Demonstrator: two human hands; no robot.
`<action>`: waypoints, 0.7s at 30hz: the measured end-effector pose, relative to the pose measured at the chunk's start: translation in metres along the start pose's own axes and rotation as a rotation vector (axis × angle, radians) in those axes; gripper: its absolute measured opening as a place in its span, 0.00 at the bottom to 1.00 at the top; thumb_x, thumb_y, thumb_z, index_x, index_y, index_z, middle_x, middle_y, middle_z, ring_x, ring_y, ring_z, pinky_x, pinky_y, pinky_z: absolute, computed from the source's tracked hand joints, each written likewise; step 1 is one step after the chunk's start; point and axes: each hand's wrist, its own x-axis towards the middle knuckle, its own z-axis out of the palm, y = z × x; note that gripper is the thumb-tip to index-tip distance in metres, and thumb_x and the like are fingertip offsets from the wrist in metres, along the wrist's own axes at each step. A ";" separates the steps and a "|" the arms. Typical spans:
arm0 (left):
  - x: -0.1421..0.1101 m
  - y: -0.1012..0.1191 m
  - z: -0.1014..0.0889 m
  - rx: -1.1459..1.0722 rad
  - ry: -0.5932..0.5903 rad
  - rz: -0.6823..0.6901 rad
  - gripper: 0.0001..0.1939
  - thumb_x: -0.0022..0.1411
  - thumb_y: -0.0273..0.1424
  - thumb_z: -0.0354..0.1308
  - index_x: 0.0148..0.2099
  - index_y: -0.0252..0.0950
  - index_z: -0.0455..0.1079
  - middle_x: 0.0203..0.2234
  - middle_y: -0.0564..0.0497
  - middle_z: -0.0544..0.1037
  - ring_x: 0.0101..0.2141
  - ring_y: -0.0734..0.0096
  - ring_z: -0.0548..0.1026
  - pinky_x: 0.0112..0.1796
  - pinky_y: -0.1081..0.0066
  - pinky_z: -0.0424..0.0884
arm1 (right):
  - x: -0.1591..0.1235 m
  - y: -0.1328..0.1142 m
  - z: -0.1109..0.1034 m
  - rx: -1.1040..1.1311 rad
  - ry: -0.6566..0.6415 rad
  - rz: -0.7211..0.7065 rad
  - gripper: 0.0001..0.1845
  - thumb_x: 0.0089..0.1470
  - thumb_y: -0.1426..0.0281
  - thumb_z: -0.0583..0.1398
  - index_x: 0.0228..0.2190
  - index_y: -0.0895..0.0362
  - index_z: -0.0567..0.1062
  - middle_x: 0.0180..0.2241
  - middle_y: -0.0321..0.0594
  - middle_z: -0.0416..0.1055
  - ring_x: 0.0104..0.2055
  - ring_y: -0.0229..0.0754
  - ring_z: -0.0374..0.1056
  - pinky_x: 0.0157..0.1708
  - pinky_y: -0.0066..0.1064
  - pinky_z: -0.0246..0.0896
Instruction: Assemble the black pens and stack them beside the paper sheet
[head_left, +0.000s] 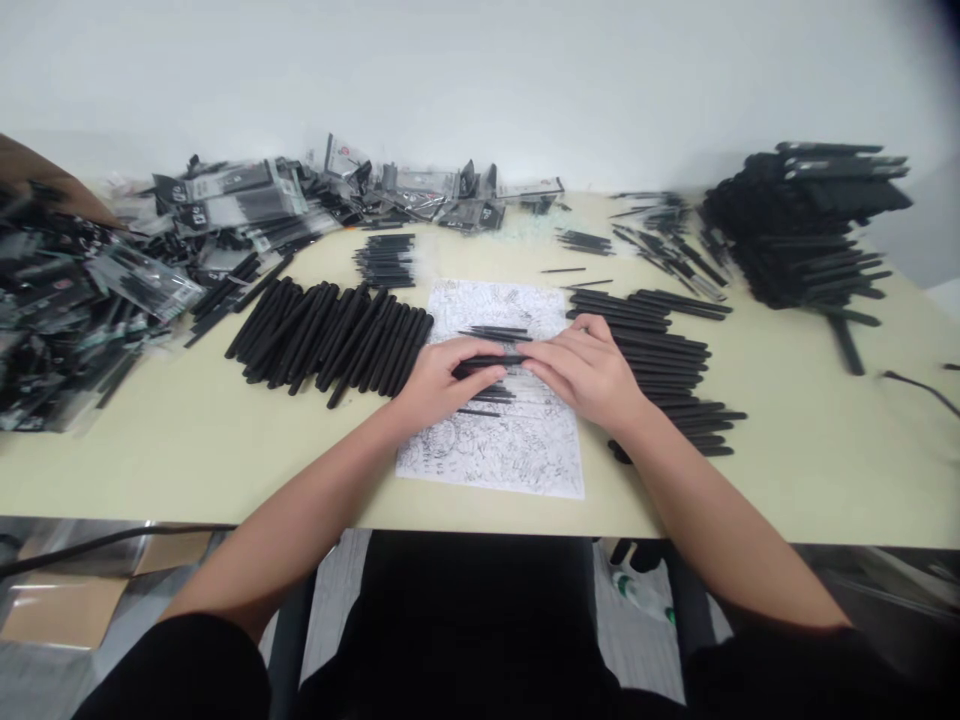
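Note:
Over a scribbled white sheet of paper my two hands meet at one black pen. My left hand is closed around its left part, thumb below and fingers above. The fingertips of my right hand pinch its right end, where a greyish part shows. Several thin pen refills lie on the paper above and below the pen. Just left of my left hand is a row of black pen barrels. More black barrels are stacked beside and partly behind my right hand.
Plastic packets heap along the back and left. A bundle of refills lies behind the paper, and loose refills farther right. A tall pile of black pens stands at the back right. A thin cable crosses the right side.

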 end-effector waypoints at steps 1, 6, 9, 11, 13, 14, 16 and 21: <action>0.000 0.000 0.000 0.010 0.001 0.011 0.11 0.61 0.36 0.61 0.44 0.39 0.76 0.41 0.47 0.80 0.42 0.67 0.77 0.48 0.65 0.71 | 0.000 0.000 0.000 0.004 0.004 -0.006 0.11 0.61 0.67 0.57 0.45 0.50 0.74 0.31 0.34 0.77 0.30 0.35 0.68 0.41 0.36 0.57; -0.001 0.001 0.000 0.020 0.042 0.033 0.08 0.59 0.35 0.63 0.41 0.41 0.77 0.38 0.49 0.81 0.39 0.67 0.78 0.45 0.65 0.72 | 0.001 -0.002 0.000 0.006 0.009 -0.054 0.10 0.60 0.67 0.59 0.44 0.50 0.74 0.33 0.34 0.78 0.30 0.35 0.69 0.40 0.35 0.59; 0.000 0.001 0.000 0.036 0.091 0.029 0.07 0.60 0.35 0.62 0.41 0.41 0.77 0.37 0.49 0.81 0.39 0.67 0.78 0.44 0.66 0.72 | 0.002 -0.002 -0.002 -0.005 0.050 -0.091 0.14 0.58 0.67 0.60 0.47 0.52 0.71 0.36 0.36 0.78 0.33 0.37 0.71 0.41 0.35 0.61; 0.000 0.002 -0.001 0.029 0.138 0.016 0.07 0.60 0.34 0.62 0.40 0.40 0.77 0.37 0.49 0.81 0.38 0.69 0.77 0.42 0.68 0.72 | 0.001 -0.001 -0.003 -0.009 0.089 -0.078 0.16 0.57 0.67 0.60 0.48 0.53 0.69 0.39 0.38 0.78 0.36 0.39 0.72 0.42 0.36 0.62; 0.001 0.001 -0.001 0.001 0.198 -0.014 0.07 0.59 0.34 0.63 0.40 0.39 0.77 0.36 0.49 0.81 0.36 0.70 0.77 0.39 0.69 0.72 | 0.000 0.001 -0.003 -0.020 0.123 -0.038 0.18 0.57 0.69 0.60 0.49 0.52 0.68 0.41 0.40 0.77 0.40 0.41 0.72 0.41 0.37 0.63; 0.001 0.001 -0.001 -0.019 0.228 -0.033 0.07 0.59 0.34 0.63 0.39 0.38 0.77 0.35 0.49 0.81 0.35 0.70 0.76 0.38 0.70 0.72 | -0.001 0.002 -0.003 -0.031 0.143 -0.016 0.18 0.56 0.70 0.59 0.49 0.52 0.68 0.41 0.40 0.76 0.41 0.43 0.72 0.41 0.38 0.64; 0.002 0.001 -0.002 -0.062 0.270 -0.070 0.07 0.58 0.34 0.63 0.38 0.37 0.76 0.34 0.50 0.80 0.34 0.71 0.76 0.37 0.70 0.71 | -0.003 0.004 -0.002 -0.051 0.193 0.023 0.19 0.55 0.73 0.58 0.49 0.52 0.67 0.42 0.42 0.74 0.43 0.44 0.71 0.40 0.38 0.64; 0.002 0.000 -0.002 -0.157 0.271 -0.115 0.07 0.57 0.34 0.64 0.36 0.37 0.76 0.32 0.50 0.79 0.33 0.72 0.74 0.37 0.70 0.70 | -0.003 0.004 -0.001 -0.056 0.292 0.040 0.24 0.54 0.78 0.58 0.51 0.50 0.66 0.42 0.41 0.73 0.43 0.44 0.70 0.40 0.37 0.67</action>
